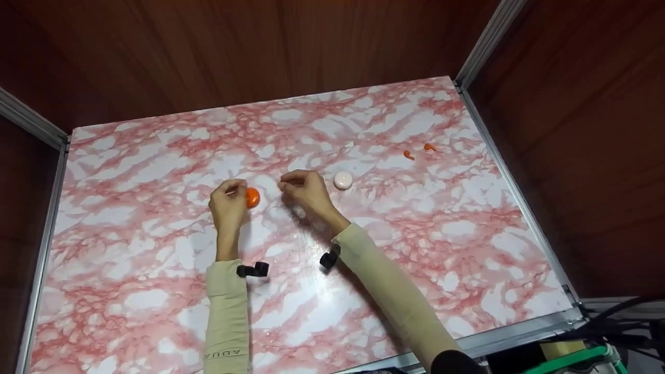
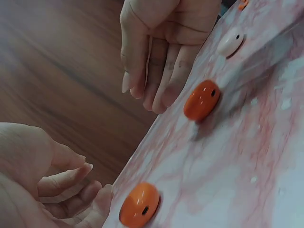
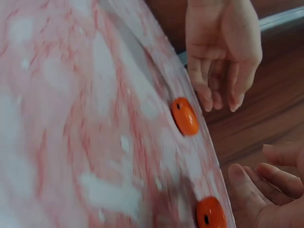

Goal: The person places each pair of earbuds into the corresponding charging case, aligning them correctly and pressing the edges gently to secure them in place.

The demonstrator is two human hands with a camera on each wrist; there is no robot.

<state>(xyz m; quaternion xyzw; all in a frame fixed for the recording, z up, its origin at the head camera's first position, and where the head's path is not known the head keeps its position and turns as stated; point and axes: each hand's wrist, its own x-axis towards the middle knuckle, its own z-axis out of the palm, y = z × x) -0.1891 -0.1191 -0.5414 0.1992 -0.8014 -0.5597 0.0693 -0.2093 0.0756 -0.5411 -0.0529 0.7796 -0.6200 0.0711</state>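
Observation:
An orange earbud case (image 1: 252,197) with a glossy rounded top lies just right of my left hand (image 1: 228,205). That hand's fingers are loosely bent and hold nothing, with the fingertips right at the case's edge. In the left wrist view this case (image 2: 140,205) shows a small dark port. A second orange earbud case (image 2: 202,99) sits near the fingertips of my right hand (image 1: 310,192); in the head view that hand hides it. The right hand's fingers are relaxed too, with nothing between them. Beyond its knuckles stands a white earbud case (image 1: 343,181).
Two loose orange earbuds (image 1: 409,155) lie farther right on the pink marbled table (image 1: 374,291). Dark wooden panels (image 1: 249,52) with metal frame rails close in the back and sides. Black cables (image 1: 623,324) and a green-rimmed container (image 1: 569,360) are at the lower right.

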